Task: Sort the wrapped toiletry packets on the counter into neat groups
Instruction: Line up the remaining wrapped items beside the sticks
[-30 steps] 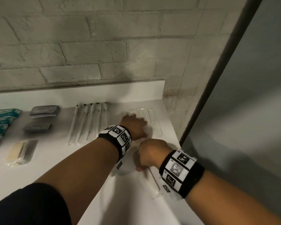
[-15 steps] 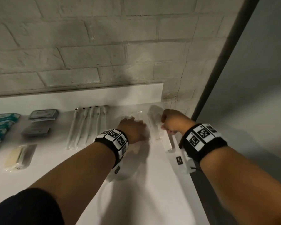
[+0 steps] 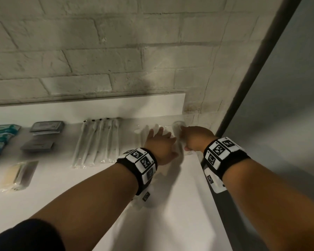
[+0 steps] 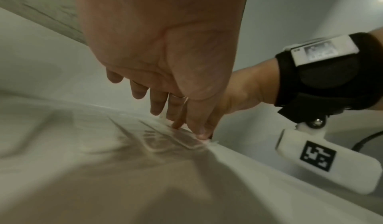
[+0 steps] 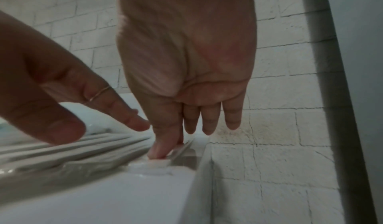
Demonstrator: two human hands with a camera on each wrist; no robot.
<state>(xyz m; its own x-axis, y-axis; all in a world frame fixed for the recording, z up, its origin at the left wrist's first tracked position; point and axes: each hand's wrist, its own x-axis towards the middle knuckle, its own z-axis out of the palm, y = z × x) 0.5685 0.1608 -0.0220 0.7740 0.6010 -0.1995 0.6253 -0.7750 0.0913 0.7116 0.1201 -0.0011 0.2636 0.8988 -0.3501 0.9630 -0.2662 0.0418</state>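
Note:
Several clear wrapped packets (image 3: 143, 132) lie side by side at the back right of the white counter (image 3: 179, 205). My left hand (image 3: 159, 135) rests on them with straight, spread fingers; in the left wrist view its fingertips (image 4: 176, 124) touch the clear wrap (image 4: 165, 139). My right hand (image 3: 186, 137) is just right of it, near the counter's right edge. In the right wrist view the thumb and forefinger of that hand (image 5: 165, 147) pinch a long clear packet (image 5: 157, 166) that lies against the row; the other fingers hang straight.
Left of the clear packets lie a row of long slim packets (image 3: 98, 140), two grey packets (image 3: 47, 126), teal packets (image 3: 2, 134) and a yellowish packet (image 3: 16, 175). A round clear packet (image 3: 145, 203) lies under my left wrist. The brick wall (image 3: 116, 60) stands behind.
My right hand moved from the front middle of the counter to the back right, carrying a long clear packet to the row. My left hand stayed on the clear packets and spread its fingers.

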